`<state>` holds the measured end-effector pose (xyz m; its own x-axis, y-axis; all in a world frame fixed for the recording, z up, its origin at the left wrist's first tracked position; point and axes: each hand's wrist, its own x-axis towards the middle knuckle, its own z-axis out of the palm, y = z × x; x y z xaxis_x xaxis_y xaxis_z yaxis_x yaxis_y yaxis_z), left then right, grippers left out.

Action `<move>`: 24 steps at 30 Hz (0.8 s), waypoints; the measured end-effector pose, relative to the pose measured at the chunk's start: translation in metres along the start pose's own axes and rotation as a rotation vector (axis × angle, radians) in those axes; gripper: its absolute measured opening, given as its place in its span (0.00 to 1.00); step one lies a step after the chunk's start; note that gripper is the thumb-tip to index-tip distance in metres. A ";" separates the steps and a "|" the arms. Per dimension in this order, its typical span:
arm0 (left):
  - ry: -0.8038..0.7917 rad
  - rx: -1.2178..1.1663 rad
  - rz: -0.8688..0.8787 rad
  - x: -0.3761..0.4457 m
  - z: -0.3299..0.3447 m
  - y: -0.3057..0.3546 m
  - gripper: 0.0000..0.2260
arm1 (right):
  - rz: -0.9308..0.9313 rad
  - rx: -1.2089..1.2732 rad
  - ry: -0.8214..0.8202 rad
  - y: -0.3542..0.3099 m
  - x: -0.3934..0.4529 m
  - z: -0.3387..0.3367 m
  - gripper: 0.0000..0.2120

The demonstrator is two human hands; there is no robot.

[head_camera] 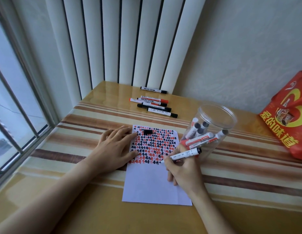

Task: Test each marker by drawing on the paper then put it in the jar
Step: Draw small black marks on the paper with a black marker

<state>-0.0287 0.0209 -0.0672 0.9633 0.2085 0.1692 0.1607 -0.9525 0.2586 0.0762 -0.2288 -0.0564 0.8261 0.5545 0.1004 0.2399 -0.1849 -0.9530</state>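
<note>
Striped glossy table (89, 142), barred window (15, 102) (daylight), ribbed white wall panel (123, 39).

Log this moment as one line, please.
phase: testing | right hand: grips marker, tip on paper | left hand: flat on paper | jar: holds markers

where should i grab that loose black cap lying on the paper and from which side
Pinch the black cap across its short width, coming straight down from above. It lies flat on the paper with its long axis running left to right, so its two long sides are the easiest faces to pinch. The left hand rests flat on the paper just beside it and is probably nearer than the right hand, which holds the marker.
</note>
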 end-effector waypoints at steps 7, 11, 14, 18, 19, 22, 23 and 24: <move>-0.003 -0.012 -0.003 -0.001 -0.001 0.000 0.34 | 0.013 -0.029 -0.007 0.001 0.002 0.000 0.11; -0.007 -0.004 -0.006 0.000 0.000 0.000 0.34 | 0.041 -0.043 0.001 0.000 0.002 0.000 0.11; -0.015 -0.002 -0.009 0.001 0.000 -0.001 0.34 | 0.045 -0.037 0.008 -0.001 0.002 -0.001 0.10; -0.013 -0.009 -0.007 0.000 0.001 -0.002 0.34 | 0.039 -0.035 -0.028 -0.002 0.001 0.000 0.10; -0.014 -0.012 -0.009 0.001 0.001 -0.002 0.34 | 0.038 -0.039 -0.032 -0.002 0.001 0.000 0.10; -0.017 -0.011 -0.013 0.001 0.001 -0.001 0.34 | 0.039 -0.040 -0.008 0.001 0.002 -0.001 0.10; -0.016 -0.010 -0.014 0.001 0.001 -0.001 0.34 | 0.040 -0.035 0.005 0.002 0.002 -0.001 0.09; -0.016 -0.010 -0.015 0.001 0.000 -0.001 0.34 | 0.041 -0.030 0.014 0.002 0.003 -0.001 0.09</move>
<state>-0.0277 0.0217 -0.0676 0.9641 0.2190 0.1504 0.1729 -0.9470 0.2707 0.0795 -0.2284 -0.0582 0.8428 0.5342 0.0655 0.2208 -0.2320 -0.9473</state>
